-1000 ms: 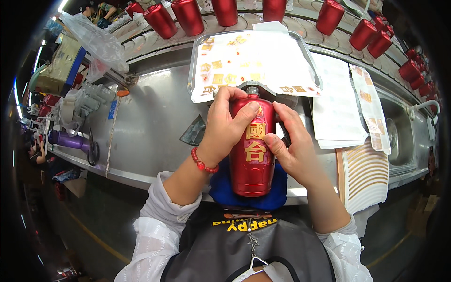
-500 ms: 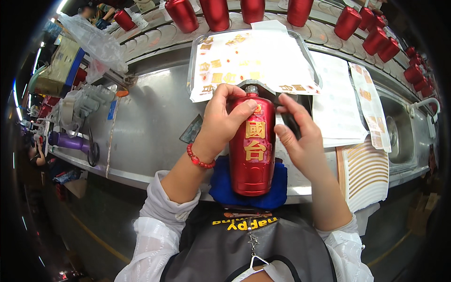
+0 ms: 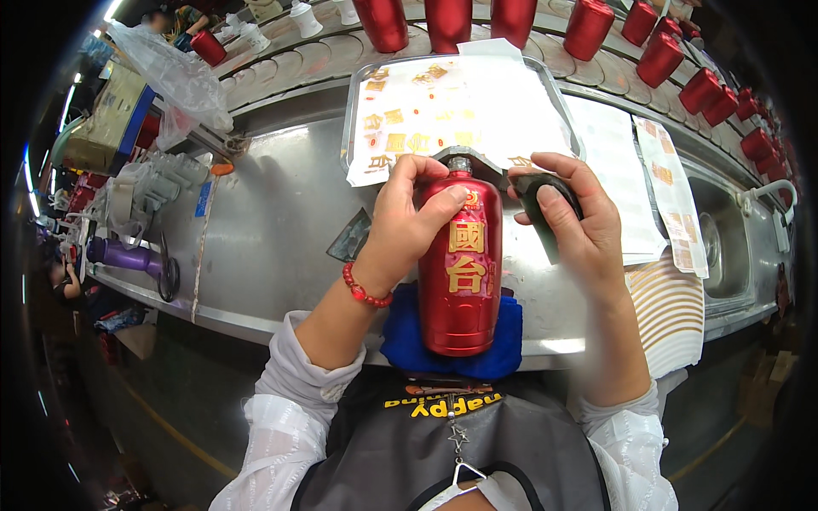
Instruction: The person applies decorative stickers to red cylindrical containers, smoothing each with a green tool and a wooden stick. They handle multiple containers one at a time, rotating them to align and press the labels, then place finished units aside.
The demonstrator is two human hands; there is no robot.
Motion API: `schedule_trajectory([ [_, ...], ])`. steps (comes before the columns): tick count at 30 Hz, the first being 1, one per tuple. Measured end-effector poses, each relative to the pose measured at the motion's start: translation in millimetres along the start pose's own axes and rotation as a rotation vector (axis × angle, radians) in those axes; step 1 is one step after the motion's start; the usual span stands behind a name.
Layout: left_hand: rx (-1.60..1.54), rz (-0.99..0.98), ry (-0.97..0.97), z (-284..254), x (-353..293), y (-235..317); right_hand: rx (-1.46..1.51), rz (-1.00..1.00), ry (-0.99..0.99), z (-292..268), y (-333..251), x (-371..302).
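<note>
A glossy red bottle with raised gold characters lies in front of me, base towards me, on a folded blue cloth. Its clear threaded neck rests in a notched grey support. My left hand is closed on the bottle's left shoulder, the thumb pressing across its front below the neck. Just right of the bottle and apart from it, my right hand grips a dark, flat, smooth piece, rounded at the top; its exact kind is unclear.
Behind the bottle, a metal tray bears white sheets with gold character stickers. More printed sheets lie to the right, beside a sink. Red bottles stand on a conveyor. A purple flask lies far left.
My right hand has drawn back to the right, away from the bottle, and the dark piece shows more fully. Bottles on the conveyor have shifted right. My left hand stays on the bottle.
</note>
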State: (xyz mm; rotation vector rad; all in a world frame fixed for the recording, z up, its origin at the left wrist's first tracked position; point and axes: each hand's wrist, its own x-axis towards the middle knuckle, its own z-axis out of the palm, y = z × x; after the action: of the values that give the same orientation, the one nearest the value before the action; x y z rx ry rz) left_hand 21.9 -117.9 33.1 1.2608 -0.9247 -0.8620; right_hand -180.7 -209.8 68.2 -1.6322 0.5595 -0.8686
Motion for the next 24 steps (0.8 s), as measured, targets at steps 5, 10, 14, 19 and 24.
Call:
schedule_trajectory([
  [5,0.115,-0.025,-0.016,0.6,0.5,3.0,-0.362,-0.336,-0.048,10.3,7.9,-2.8],
  [10,-0.122,0.015,0.042,2.5,-7.1,-0.7,-0.643,-0.484,-0.105,19.6,13.3,-11.9],
  [14,0.444,0.636,0.019,-10.7,-14.9,1.3,-0.682,-0.454,-0.065,14.8,11.2,-11.7],
  [19,0.839,0.901,-0.241,-17.6,-31.9,27.6,-0.464,-0.283,-0.049,0.4,-15.1,18.2],
  [24,0.902,0.922,-0.211,-19.7,-33.5,19.1,-0.533,-0.285,-0.640,5.5,-23.9,101.2],
])
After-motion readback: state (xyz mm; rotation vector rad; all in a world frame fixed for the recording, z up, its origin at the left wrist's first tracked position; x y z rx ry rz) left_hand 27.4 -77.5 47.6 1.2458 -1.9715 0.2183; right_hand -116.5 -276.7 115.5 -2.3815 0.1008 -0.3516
